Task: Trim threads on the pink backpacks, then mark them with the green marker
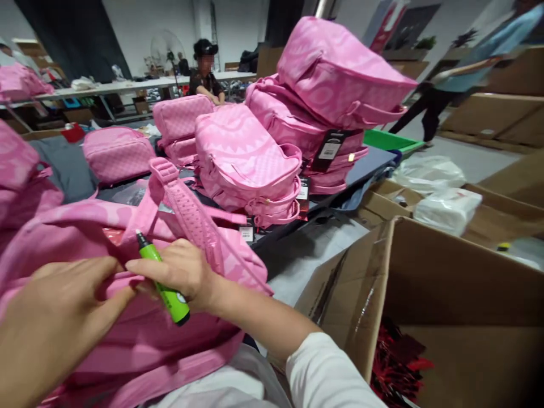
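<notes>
A pink backpack (170, 340) with a patterned strap lies in front of me, partly over my lap. My left hand (63, 306) pinches the edge of its fabric near an opening. Close beside it, my right hand (178, 272) is closed, with a green marker (172, 300) held between its fingers and the black tip pointing up and left. Its fingertips also meet the backpack edge by the left thumb; what they grip there is hidden. A bit of red material (114, 236) shows at the backpack's opening.
Stacked pink backpacks (250, 153) with black tags stand on the table behind. At right, an open cardboard box (361, 283) holds shiny red items (399, 362). Beyond it lie plastic bags (446, 209) and a green bin (391, 140). One person (206, 73) sits opposite; another (471, 68) stands right.
</notes>
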Tool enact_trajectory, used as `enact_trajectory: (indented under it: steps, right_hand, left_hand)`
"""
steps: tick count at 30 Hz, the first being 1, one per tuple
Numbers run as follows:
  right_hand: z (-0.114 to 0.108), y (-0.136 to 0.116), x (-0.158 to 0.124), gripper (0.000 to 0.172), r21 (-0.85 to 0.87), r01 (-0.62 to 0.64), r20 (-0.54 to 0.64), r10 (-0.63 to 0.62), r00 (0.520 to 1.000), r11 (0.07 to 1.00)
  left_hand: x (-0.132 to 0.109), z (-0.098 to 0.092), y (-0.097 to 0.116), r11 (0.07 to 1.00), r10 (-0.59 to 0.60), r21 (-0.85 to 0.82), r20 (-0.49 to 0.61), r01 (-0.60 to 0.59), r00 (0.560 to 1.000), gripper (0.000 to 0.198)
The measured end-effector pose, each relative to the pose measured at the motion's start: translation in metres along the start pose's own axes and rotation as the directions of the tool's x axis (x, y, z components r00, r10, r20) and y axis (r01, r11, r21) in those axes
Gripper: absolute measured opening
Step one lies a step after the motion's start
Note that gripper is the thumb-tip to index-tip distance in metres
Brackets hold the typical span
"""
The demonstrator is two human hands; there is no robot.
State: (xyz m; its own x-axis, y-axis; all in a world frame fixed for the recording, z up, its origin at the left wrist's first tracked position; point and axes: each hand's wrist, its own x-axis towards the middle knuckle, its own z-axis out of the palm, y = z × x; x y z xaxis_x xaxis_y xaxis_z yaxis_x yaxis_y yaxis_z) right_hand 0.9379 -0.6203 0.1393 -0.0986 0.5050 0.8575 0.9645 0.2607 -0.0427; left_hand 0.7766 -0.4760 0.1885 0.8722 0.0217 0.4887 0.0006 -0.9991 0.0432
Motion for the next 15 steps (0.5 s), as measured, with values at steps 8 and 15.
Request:
enact_trajectory:
  steps: [8, 15]
  right_hand:
    - [0.01, 0.022, -0.065, 0.028, 0.064, -0.141, -0.163, 0.15, 0.975, 0.988]
    - [0.005, 0.004, -0.067, 0.034, 0.089, -0.181, -0.034, 0.185, 0.982, 0.979]
  left_hand:
    - [0.02, 0.041, 0.018, 0.987, -0.025, 0.152, -0.138, 0.046, 0.99, 0.032]
    - [0.082, 0.059, -0.009, 0.937, -0.26, 0.289, 0.202, 0.196, 0.944, 0.052]
